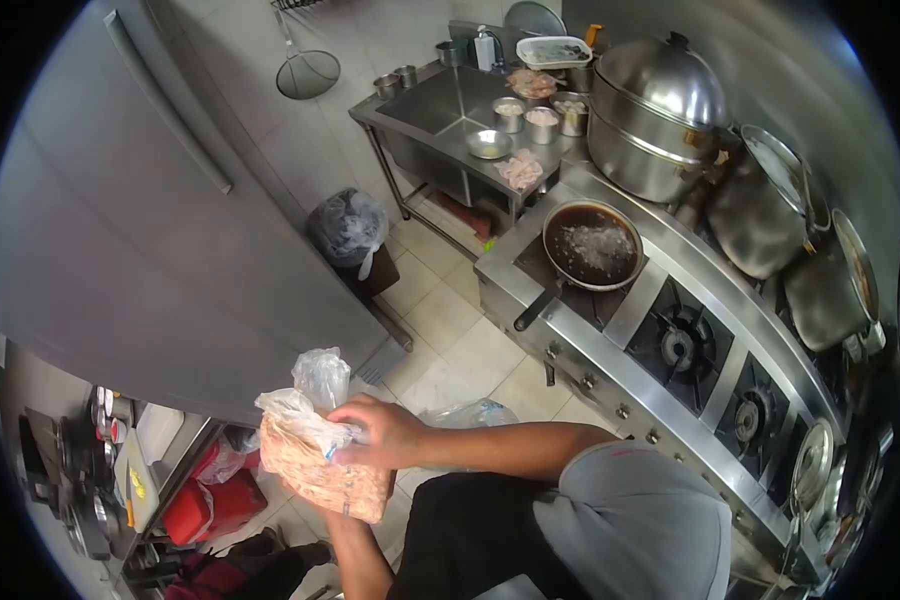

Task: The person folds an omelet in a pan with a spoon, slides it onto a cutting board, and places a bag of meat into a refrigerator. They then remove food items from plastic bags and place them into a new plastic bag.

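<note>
A clear plastic bag (325, 480) full of orange-pink crumbly contents hangs upright at the lower middle. Its gathered top is gripped by my right hand (375, 430), with the fingers closed around the plastic. My left forearm (360, 555) rises from below to the underside of the bag; the bag hides my left hand and its fingers. On the stove (625, 330) at the right, a pan (595, 245) holds dark liquid with bubbles or pale bits at its centre.
A steel sink (440, 105) with small food containers stands at the back. A large lidded steamer (650, 120) is beside the stove. The tall fridge (130, 220) fills the left. A lined bin (350, 235) and a red container (210, 500) are on the floor.
</note>
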Demonstrator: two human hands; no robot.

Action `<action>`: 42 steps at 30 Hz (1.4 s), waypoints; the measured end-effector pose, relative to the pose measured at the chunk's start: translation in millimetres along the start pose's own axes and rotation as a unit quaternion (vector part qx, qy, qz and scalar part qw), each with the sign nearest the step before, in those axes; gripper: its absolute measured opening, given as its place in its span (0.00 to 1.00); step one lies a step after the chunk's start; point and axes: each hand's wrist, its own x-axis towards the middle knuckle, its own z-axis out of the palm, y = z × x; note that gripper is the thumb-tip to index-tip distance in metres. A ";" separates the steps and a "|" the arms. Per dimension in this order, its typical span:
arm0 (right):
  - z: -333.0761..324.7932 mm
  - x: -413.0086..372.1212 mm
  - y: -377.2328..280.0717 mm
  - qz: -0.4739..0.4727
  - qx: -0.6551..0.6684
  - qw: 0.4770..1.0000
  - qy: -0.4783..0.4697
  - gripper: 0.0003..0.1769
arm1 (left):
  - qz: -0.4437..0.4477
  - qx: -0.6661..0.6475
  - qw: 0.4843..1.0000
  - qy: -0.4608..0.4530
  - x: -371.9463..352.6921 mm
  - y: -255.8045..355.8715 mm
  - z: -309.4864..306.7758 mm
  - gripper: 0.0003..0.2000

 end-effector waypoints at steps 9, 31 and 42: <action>-49.8 15.5 -1.8 -0.080 -0.113 0.990 -0.002 0.36 | 0.072 -0.029 0.997 0.023 40.1 -24.4 14.6 0.40; -45.5 112.2 -35.0 -0.088 0.026 0.995 0.033 0.18 | 0.129 -0.119 0.971 0.160 71.4 -9.0 -40.6 0.35; 69.4 124.8 2.2 -0.072 -0.333 0.937 -0.078 0.77 | 0.140 0.053 0.969 0.197 109.3 41.5 -79.5 0.21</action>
